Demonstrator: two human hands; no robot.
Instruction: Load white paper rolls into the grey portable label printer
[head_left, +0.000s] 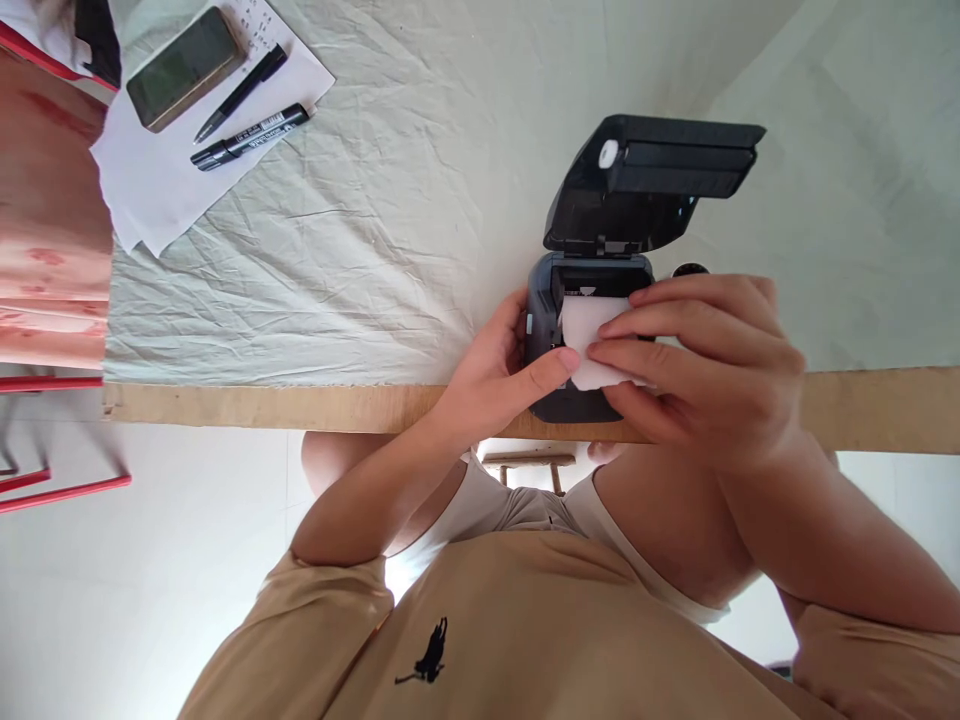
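Note:
A black portable thermal printer [537, 385] sits at the table's front edge, its lid [600, 215] swung up and back. My left hand [502, 375] wraps round the printer's left side, thumb reaching over to the white paper. That paper [592, 325], which looks like a roll, lies in or just over the open compartment. The fingers of my right hand [712, 360] close on its right side, and the hand hides the printer's right part. Whether the paper is fully seated I cannot tell.
A pale green cloth [390, 220] covers the table, with its bare wooden edge [300, 405] in front. White sheets [161, 205] at the left carry a phone [185, 68], a pen [241, 92] and a marker [251, 136]. A small dark round thing [690, 269] shows behind my right hand.

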